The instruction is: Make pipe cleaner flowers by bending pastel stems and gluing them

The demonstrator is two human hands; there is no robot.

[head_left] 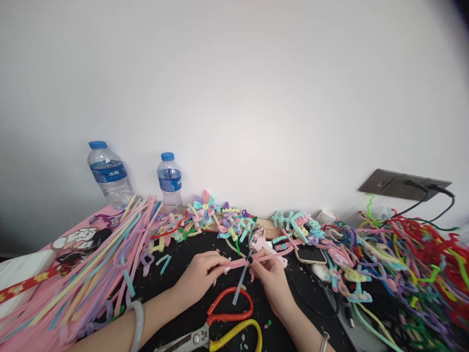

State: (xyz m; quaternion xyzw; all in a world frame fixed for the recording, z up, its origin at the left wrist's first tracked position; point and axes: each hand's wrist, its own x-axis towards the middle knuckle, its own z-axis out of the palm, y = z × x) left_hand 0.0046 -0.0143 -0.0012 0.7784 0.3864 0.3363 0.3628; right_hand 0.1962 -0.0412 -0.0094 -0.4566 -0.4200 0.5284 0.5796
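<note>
A pink pipe cleaner [239, 263] stretches between my two hands over the black mat. My left hand [205, 270] pinches its left end between thumb and fingertips. With bent fingers, my right hand [270, 275] grips the pipe cleaner farther right, and its tail sticks out past the knuckles. Just behind my right hand lies a pale pink glue gun [259, 241], partly covered by the fingers. A translucent glue stick [240, 287] slants down toward me between the hands. Below them rest scissors [205, 332] with one red and one yellow handle loop.
Long pastel pipe cleaners [98, 264] spread over the left side. Finished pipe-cleaner shapes [205, 210] line the wall. Two water bottles [170, 181] stand at back left. To the right are a phone [310, 254], a tangled colourful heap [414, 264] and a wall socket [399, 185] with cables.
</note>
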